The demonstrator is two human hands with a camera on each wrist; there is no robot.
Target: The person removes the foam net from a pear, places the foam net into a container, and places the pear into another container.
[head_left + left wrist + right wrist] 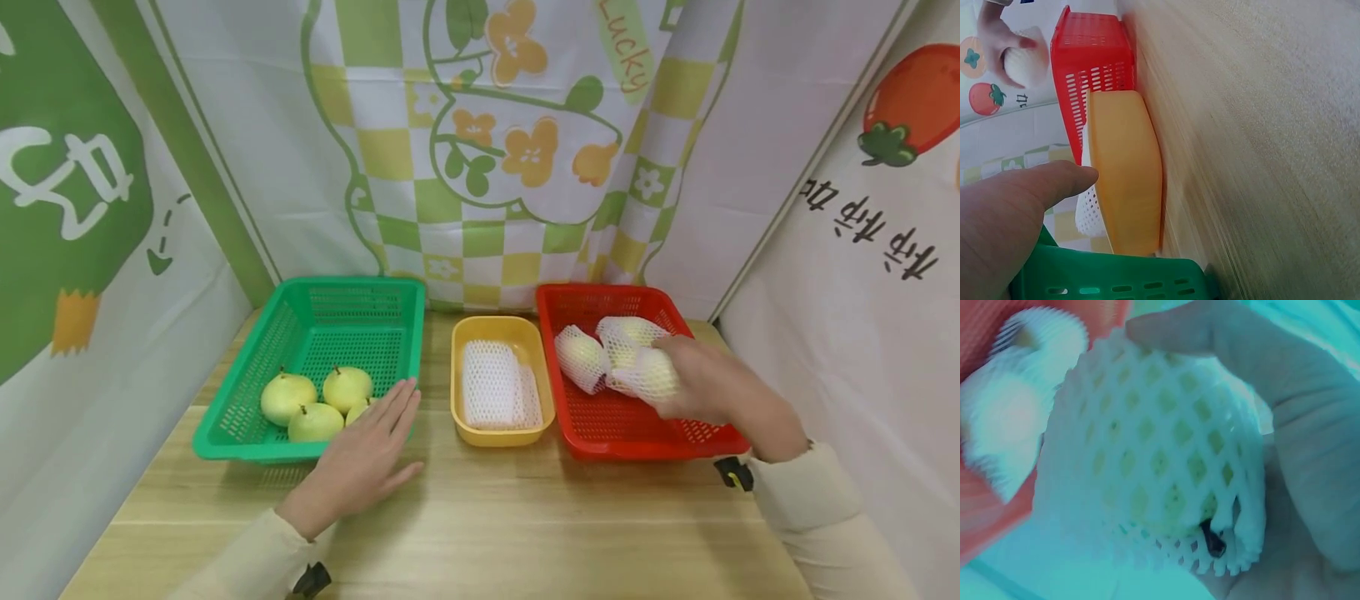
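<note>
My right hand (712,383) grips a pear (656,375) in a white foam net, over the red basket (592,433). In the right wrist view the thumb and fingers wrap the netted pear (1154,444), its dark stem poking out of the net's open end. Two more netted pears (581,357) lie in that basket, one partly behind the held pear. My left hand (363,458) has its fingers straight, at the near right corner of the green basket (255,452). Beside those fingers sit several bare yellow-green pears (315,423), one partly hidden by the hand.
Between the baskets stands a yellow container (498,437) with white foam nets (489,383) stacked in it. A wooden table (525,525) carries everything. Printed curtains (487,250) hang behind and at both sides.
</note>
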